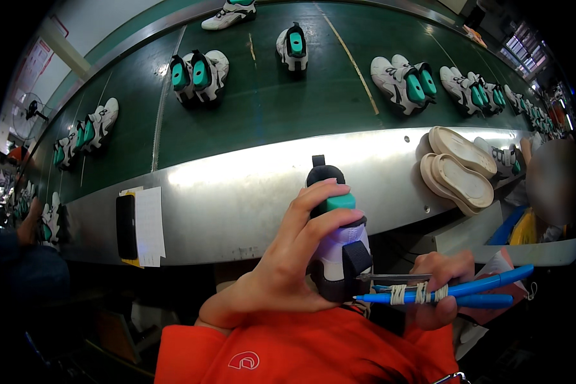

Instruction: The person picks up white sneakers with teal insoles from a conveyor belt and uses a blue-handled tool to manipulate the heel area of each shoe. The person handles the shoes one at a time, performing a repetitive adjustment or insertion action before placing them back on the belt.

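Observation:
My left hand [281, 262] is wrapped round a white and black sports shoe [333, 264], holding it close to my body at the bench edge. A green insert [340, 202] shows in the shoe's opening, between my fingers. In my right hand [443, 267] is a bundle of blue pens [493, 280], bound with pale bands [422, 293]. A thin clear and grey rod [397, 278] lies along the bundle. The pen tip is at the shoe's dark lower edge; I cannot tell whether it touches.
Beyond the metal ledge [237, 208], a green conveyor belt [262, 121] carries several similar shoes [403, 83]. Cream soles [457, 176] lie on the ledge at right. A black phone [126, 227] and white paper [150, 224] lie at left. Other people are partly visible at both sides.

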### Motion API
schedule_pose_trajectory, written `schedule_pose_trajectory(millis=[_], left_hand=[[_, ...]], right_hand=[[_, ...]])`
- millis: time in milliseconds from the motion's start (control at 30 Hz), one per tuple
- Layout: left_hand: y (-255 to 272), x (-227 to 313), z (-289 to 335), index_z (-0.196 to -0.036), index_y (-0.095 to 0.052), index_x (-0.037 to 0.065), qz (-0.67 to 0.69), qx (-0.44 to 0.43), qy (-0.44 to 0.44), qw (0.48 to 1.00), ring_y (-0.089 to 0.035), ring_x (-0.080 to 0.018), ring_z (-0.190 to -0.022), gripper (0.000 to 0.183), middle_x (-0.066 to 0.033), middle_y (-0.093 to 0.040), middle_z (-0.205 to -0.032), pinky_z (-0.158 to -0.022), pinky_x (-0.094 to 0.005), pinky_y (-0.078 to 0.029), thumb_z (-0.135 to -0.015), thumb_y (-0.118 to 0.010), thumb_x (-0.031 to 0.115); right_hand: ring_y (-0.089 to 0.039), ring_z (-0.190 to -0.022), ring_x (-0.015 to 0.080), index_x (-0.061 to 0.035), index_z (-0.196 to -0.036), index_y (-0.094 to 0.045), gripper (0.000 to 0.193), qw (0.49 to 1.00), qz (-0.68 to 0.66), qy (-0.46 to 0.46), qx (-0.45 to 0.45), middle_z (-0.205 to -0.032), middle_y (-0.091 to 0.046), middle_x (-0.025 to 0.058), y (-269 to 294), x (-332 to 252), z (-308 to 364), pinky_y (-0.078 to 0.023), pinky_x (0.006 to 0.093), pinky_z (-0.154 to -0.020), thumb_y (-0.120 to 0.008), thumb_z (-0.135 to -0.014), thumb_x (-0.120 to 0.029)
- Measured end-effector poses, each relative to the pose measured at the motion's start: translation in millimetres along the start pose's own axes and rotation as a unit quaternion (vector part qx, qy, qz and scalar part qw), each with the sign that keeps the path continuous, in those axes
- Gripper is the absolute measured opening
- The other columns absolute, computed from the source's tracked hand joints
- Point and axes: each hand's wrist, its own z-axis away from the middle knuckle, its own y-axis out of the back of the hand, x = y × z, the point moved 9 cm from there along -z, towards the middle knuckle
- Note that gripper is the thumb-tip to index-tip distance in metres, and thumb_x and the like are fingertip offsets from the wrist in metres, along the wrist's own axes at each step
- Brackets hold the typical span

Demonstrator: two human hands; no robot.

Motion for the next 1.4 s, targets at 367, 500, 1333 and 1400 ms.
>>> schedule_pose_trajectory(millis=[367, 500, 1333, 1400], left_hand=[[6.8, -2.9, 3.6, -0.119, -0.043, 0.007, 0.012, 0.011, -0.012, 1.0, -0.036, -0.0393, -0.118, 0.077, -0.0187, -0.035, -0.126, -0.097, -0.0443, -0.032, -0.051, -0.08, 0.01], [9.8, -2.0, 5.8, -0.119, -0.043, 0.007, 0.01, 0.007, -0.011, 1.0, -0.036, -0.0391, -0.117, 0.077, -0.0187, -0.036, -0.126, -0.097, -0.0441, -0.033, -0.051, -0.08, 0.009], [38.8, -28.3, -11.1, -0.123, -0.036, 0.006, -0.011, 0.059, 0.009, 0.998, -0.037, -0.0302, -0.117, 0.091, -0.0158, -0.036, -0.123, -0.096, -0.0369, -0.034, -0.045, -0.081, 0.017], [27.2, -20.0, -3.3, -0.122, -0.038, 0.005, 0.033, 0.049, -0.015, 0.998, -0.036, -0.0336, -0.117, 0.092, -0.0176, -0.035, -0.124, -0.097, -0.0416, -0.032, -0.043, -0.083, 0.017]], right_hand=[[-0.044, -0.041, 0.0141, -0.0015, -0.064, -0.051, 0.04, 0.999, 0.013, -0.018, 0.027, -0.051, -0.049, 0.0072, -3.7, 3.8, 1.4, -0.033, 0.0248, -0.04, -0.064, -0.077, -0.037], [-0.043, -0.04, 0.0142, -0.0014, -0.063, -0.051, 0.039, 0.999, 0.017, -0.007, 0.032, -0.049, -0.048, 0.0067, -6.4, 3.3, 2.2, -0.032, 0.0247, -0.04, -0.064, -0.077, -0.036], [-0.042, -0.05, 0.0058, -0.005, -0.087, -0.041, 0.026, 0.997, 0.066, 0.024, -0.006, -0.069, -0.044, 0.003, 0.6, -13.5, -62.4, -0.035, 0.017, -0.044, -0.051, -0.083, -0.029], [-0.043, -0.049, 0.0061, -0.0062, -0.086, -0.041, 0.032, 0.983, 0.09, -0.007, 0.159, -0.069, -0.043, 0.003, 50.8, 0.3, -31.6, -0.034, 0.0171, -0.043, -0.049, -0.082, -0.037]])
